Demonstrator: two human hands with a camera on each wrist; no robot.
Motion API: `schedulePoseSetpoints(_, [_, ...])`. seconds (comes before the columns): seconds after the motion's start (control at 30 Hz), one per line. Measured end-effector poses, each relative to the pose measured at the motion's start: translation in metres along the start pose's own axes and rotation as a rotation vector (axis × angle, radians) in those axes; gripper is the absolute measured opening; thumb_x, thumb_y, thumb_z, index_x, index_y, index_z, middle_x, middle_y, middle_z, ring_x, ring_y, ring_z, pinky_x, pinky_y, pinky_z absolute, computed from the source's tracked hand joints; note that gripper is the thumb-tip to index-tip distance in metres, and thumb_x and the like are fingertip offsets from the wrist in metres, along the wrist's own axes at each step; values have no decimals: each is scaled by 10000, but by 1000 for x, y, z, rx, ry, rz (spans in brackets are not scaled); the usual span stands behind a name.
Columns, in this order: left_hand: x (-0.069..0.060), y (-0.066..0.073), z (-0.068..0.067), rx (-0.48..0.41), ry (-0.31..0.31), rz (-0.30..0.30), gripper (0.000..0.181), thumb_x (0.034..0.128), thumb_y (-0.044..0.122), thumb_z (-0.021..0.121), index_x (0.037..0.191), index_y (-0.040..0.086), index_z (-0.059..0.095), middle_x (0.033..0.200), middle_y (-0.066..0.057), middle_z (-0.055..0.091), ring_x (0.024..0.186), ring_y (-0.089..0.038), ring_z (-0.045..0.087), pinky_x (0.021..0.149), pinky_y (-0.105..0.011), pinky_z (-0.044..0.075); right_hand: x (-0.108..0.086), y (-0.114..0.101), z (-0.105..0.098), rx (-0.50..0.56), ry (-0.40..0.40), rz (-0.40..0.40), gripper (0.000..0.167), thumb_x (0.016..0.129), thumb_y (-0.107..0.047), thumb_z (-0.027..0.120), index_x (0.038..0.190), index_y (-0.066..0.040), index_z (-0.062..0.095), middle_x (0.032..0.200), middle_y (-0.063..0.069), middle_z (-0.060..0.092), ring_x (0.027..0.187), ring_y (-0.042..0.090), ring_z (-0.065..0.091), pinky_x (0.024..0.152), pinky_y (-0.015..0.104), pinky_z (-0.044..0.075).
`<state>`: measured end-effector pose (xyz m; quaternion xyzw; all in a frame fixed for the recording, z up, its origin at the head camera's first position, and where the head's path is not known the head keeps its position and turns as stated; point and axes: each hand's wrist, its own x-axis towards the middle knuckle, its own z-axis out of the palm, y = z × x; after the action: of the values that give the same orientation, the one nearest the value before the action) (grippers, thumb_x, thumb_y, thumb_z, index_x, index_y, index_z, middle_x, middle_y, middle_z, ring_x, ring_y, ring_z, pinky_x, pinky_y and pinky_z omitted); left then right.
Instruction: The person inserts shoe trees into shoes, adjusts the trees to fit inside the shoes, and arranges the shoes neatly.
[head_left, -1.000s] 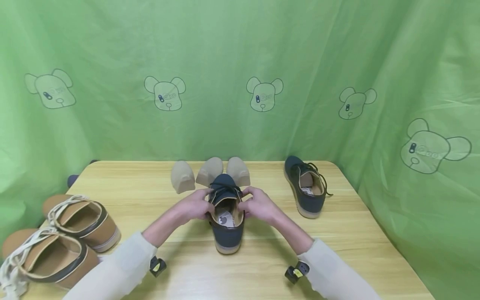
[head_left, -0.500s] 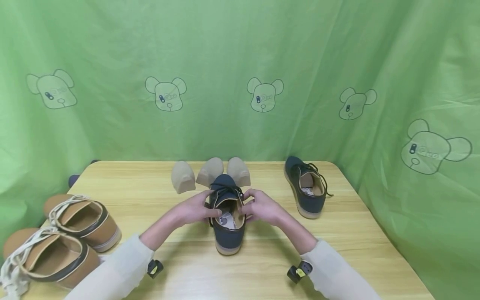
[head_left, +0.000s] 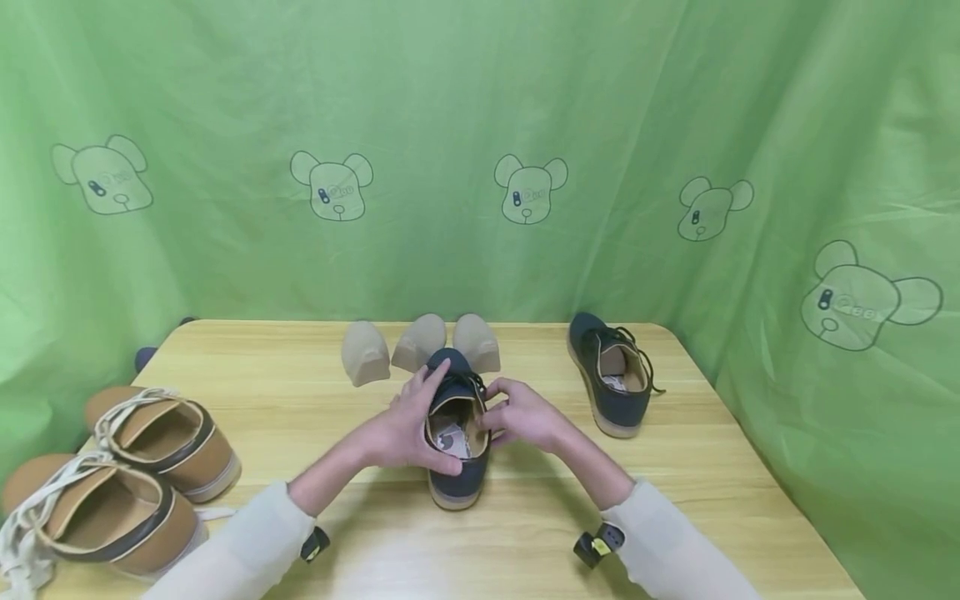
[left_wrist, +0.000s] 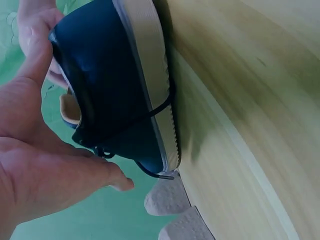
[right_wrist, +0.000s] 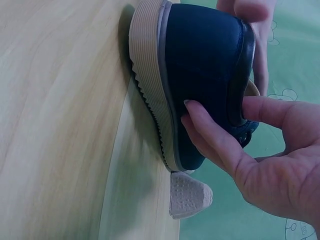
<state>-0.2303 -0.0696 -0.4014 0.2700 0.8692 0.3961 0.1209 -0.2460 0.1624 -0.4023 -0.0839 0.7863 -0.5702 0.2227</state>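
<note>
A navy lace-up shoe [head_left: 459, 483] with a pale sole stands on the table, toe pointing away, its dark laces lying over the front. On its left side my left hand [head_left: 408, 425] is spread, fingers straight along the upper and thumb reaching over the heel opening. The left wrist view has this hand [left_wrist: 45, 155] beside the shoe [left_wrist: 105, 85], a lace hanging down the side. My right hand [head_left: 521, 414] pinches the right collar edge. In the right wrist view its thumb is inside the opening and its fingers press the outer side of the shoe [right_wrist: 200, 55].
Three beige moulded toe inserts [head_left: 365, 354] lie along the back of the table [head_left: 675, 517]. The matching navy shoe [head_left: 615, 375] stands at the right. Two tan shoes [head_left: 112, 508] with white laces are at the left. A green curtain [head_left: 420, 92] hangs behind.
My left hand has let go of the left collar and spread its fingers, the thumb moving back toward the heel. My right hand keeps its hold on the right side. The shoe stays put.
</note>
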Motion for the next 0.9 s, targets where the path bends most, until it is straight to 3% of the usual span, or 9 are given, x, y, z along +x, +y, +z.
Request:
schedulePoseSetpoints(0.1, [0,2,5,82,6,19,1425,650,398,963,1640,116,-22,1653,-330,-56,1547,-467,1,1212,-694,82,0,0,0,-5,-2,-2,467,836,-11,642,1242,104,442,996,293,715,897,343,733,777,455,632])
schedulePoseSetpoints(0.27, [0,4,9,198,23,48,1503,594,479,970,1640,140,-56,1686,-237,-82,1562,-417,-15,1225,-619,193,-1,-1,0,-18,2,-4,457,840,-14,652,1231,110,451,1010,302,716,911,363,735,767,444,634])
schedulePoseSetpoints(0.37, [1,3,10,225,15,64,1506,592,497,964,1639,132,-56,1696,-206,-81,1566,-399,-26,1225,-602,208,-1,-1,0,-24,5,0,446,841,-13,649,1224,112,458,1012,303,717,914,367,735,758,440,635])
schedulePoseSetpoints(0.67, [4,-2,11,136,-50,72,1482,628,469,955,1636,160,-86,1692,-202,-107,1559,-413,-54,1231,-594,190,-2,-1,0,-44,11,-3,453,850,-22,649,1240,119,467,1021,296,716,907,333,734,755,439,636])
schedulePoseSetpoints(0.9, [4,-6,12,97,-62,45,1438,652,459,949,1635,100,-38,1686,-244,-53,1569,-373,17,1238,-548,222,-1,-1,1,-40,17,-6,431,849,-20,652,1217,108,467,1005,289,721,897,333,736,750,442,636])
